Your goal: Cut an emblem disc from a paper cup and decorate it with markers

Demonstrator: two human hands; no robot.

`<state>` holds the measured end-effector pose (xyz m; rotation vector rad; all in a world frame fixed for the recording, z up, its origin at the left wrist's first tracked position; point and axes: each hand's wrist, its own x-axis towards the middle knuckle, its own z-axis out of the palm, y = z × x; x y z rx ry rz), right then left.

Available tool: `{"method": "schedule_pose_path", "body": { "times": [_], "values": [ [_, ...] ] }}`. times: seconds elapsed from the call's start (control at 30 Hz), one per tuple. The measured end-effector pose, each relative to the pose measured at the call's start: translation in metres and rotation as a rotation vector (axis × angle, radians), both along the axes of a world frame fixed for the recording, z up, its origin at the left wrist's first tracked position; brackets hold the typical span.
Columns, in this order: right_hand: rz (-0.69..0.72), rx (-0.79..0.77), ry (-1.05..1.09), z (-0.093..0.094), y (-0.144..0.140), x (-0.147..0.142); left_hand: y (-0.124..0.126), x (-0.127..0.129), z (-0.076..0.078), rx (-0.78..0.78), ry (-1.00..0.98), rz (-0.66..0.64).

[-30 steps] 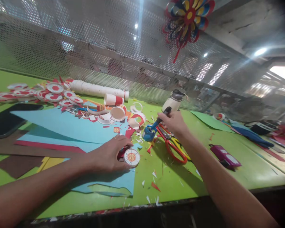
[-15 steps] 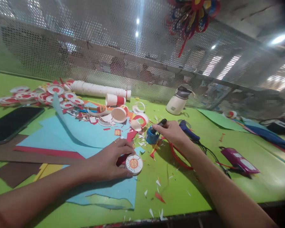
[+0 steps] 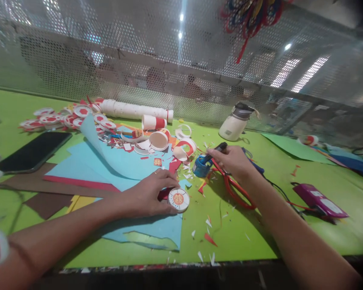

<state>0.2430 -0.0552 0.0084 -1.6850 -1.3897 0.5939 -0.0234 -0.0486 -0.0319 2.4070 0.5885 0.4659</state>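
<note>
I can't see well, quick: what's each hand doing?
Left hand: fingers closed on the round disc, pressing it on the blue paper.
Right hand: closed, holding a black brush in the blue pot.

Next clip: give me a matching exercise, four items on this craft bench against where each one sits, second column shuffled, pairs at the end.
Things:
1. round white disc
2. small blue pot
3. black phone
4. purple case

Places:
A. far left of the green table
B. under the left hand fingertips
C. far right of the table
D. beside the right hand

Pairs: 1-B, 2-D, 3-A, 4-C
</note>
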Motion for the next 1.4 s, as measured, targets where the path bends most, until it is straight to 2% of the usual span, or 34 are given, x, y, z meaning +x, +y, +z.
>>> {"method": "schedule_pose_path", "body": {
  "times": [0.17,0.27,0.37,0.43,0.53,0.7,0.9,1.13,1.4],
  "values": [
    [-0.055,0.064,0.079,0.013,-0.005,0.004,0.001,0.000,0.000,0.001,0.010,-0.020],
    [-0.083,0.316,0.207,0.026,-0.016,-0.001,0.001,0.000,-0.001,0.004,0.002,-0.018],
    [0.020,0.421,0.308,0.038,-0.033,-0.013,0.001,0.001,-0.001,0.000,0.002,-0.023],
    [0.134,0.363,0.347,0.040,-0.046,-0.023,0.001,0.001,-0.001,-0.008,-0.003,-0.019],
    [0.250,0.301,0.305,0.035,-0.060,-0.037,0.002,0.002,-0.002,-0.021,-0.028,-0.008],
    [0.323,0.117,0.222,0.015,-0.064,-0.055,0.002,0.003,-0.005,-0.026,-0.061,-0.003],
    [0.321,0.073,0.242,0.000,-0.060,-0.072,0.000,0.003,-0.002,-0.028,-0.069,-0.005],
    [0.289,0.142,0.134,-0.003,-0.063,-0.074,0.000,0.004,-0.003,-0.018,-0.065,0.001],
    [0.304,0.127,0.123,-0.009,-0.061,-0.075,-0.001,0.004,-0.001,-0.023,-0.001,0.041]
  ]
}}
